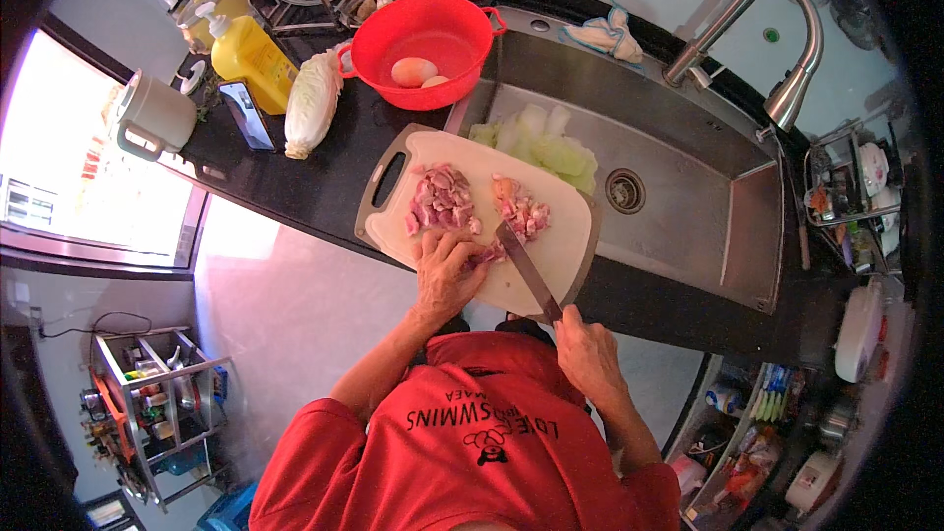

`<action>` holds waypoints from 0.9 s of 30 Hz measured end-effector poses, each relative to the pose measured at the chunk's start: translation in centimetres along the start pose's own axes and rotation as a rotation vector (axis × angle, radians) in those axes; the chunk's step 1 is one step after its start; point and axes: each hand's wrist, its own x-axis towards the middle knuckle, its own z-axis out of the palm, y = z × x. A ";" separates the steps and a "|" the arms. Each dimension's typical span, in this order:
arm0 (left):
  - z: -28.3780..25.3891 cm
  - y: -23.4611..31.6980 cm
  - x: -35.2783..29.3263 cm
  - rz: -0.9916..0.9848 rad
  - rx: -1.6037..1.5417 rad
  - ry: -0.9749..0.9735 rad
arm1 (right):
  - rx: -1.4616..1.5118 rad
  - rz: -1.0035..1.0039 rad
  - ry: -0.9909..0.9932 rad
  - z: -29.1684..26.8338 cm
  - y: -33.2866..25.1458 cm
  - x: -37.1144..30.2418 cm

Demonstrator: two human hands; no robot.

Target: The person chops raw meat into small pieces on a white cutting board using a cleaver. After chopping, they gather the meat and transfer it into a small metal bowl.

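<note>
A cream cutting board (462, 147) lies in front of me, reaching from the counter over the sink's left side. My left hand (448, 273) has its fingers curled down on a piece of raw meat (486, 255) near the board's front edge. In my right hand (588, 351) is the handle of a kitchen knife (531, 275). The blade points away and to the left, its front part beside that piece. Chopped meat forms one pile (439, 199) beyond my left hand and a smaller pile (522, 209) just beyond the blade tip.
Pale green leaves (551, 145) lie in the steel sink (678, 206) behind the board, below a tall faucet (811, 34). A red colander (418, 29) with eggs stands at the back. Left of it are a cabbage (315, 103), a propped phone (246, 116) and a yellow pump bottle (254, 59).
</note>
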 end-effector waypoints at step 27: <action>-1.4 -1.6 2.2 0.095 -0.225 0.078 | 0.327 0.095 0.209 0.5 -0.6 -0.2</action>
